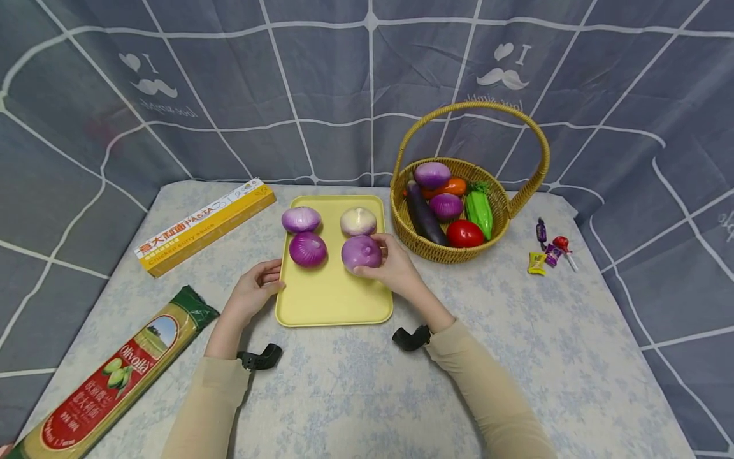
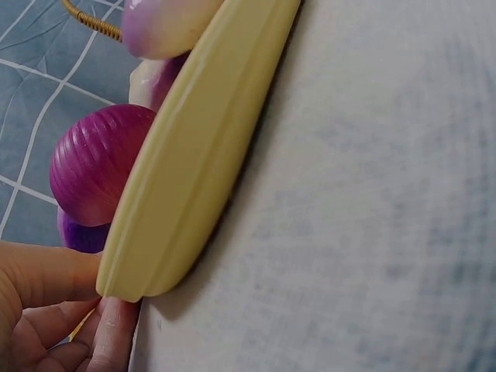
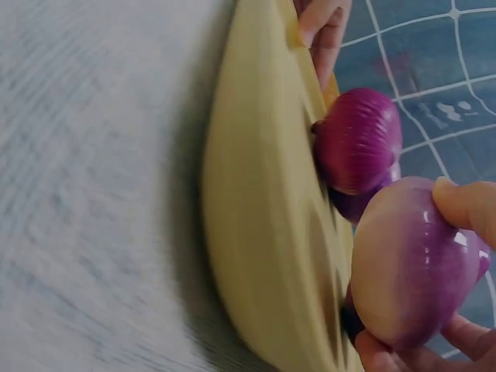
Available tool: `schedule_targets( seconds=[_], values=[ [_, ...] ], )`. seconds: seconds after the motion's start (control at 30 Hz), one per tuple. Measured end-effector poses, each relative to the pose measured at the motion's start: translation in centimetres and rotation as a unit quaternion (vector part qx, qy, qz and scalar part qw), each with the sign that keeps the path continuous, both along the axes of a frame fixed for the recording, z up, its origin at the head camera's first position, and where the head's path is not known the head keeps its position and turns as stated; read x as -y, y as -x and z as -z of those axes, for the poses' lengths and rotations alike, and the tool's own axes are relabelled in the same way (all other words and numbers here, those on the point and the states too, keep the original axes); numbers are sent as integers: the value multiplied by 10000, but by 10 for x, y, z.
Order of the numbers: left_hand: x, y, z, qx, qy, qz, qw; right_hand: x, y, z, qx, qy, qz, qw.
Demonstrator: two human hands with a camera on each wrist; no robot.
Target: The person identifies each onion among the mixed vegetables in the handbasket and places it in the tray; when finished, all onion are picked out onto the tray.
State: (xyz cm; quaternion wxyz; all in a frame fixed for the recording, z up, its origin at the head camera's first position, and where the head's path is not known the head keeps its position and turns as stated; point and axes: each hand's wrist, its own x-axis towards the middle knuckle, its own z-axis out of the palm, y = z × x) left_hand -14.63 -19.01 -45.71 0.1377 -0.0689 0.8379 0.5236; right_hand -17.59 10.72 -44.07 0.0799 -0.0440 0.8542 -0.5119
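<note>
My right hand [image 1: 397, 262] grips a pale purple onion [image 1: 360, 254] over the right side of a yellow tray [image 1: 332, 299]. In the right wrist view, the thumb lies on one side of this onion [image 3: 411, 263] and fingers curl round the other. At the tray's left edge, my left hand [image 1: 253, 290] pinches the rim, its thumb on top and fingers below in the left wrist view. On the tray's left side, a dark purple onion [image 1: 308, 249] sits in front of a whitish-purple one [image 1: 301, 219]. A cream-coloured onion [image 1: 358, 221] lies just behind the held one.
A wicker basket [image 1: 447, 254] with a tall handle holds an eggplant [image 1: 423, 213], a tomato [image 1: 465, 234], two onions and other vegetables. Several wrapped sweets [image 1: 537, 262] lie right of it. At left are a pasta box [image 1: 206, 226] and a spaghetti packet [image 1: 115, 382].
</note>
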Motion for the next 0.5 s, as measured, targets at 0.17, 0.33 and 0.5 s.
schedule_targets(
  seconds=[0.17, 0.33, 0.5],
  values=[
    [0, 0, -1, 5, 13, 12, 10000, 3, 2, 4, -206, -295, -73, 9993],
    [0, 0, 0, 7, -7, 24, 10000, 6, 2, 5, -291, -523, -73, 9982],
    [0, -1, 1, -35, -10, 9, 10000, 9, 1, 5, -325, -644, -9, 9974]
  ],
)
